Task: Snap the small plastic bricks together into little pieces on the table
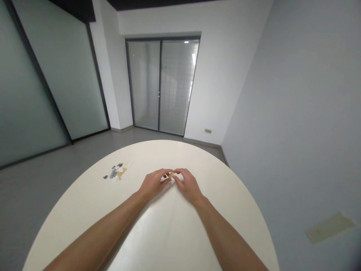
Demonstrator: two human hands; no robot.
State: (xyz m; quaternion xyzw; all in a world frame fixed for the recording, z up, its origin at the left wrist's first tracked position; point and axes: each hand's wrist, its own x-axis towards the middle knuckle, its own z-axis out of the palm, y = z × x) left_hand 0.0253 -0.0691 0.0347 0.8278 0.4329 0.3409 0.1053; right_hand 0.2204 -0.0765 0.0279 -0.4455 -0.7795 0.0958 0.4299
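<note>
Just above the white round table (180, 229), my two hands meet near its middle. Between their fingertips is a small tan piece (171, 174), too small to identify further. My left hand (154, 182) pinches it from the left with thumb and fingers. From the other side, my right hand (188, 184) grips it with thumb and forefinger. Fingers cover part of the piece. To the left on the tabletop lies a loose group of small parts: a yellow-tan piece (122, 174), a grey block-like piece (113, 174) and several dark bits (105, 177).
The table's curved edge runs around both arms. A grey wall (299, 113) rises close on the right, with a strip of tape (330, 227) low on it. Behind the table are a glass door (160, 86) with blinds and frosted panels (56, 67) at the left.
</note>
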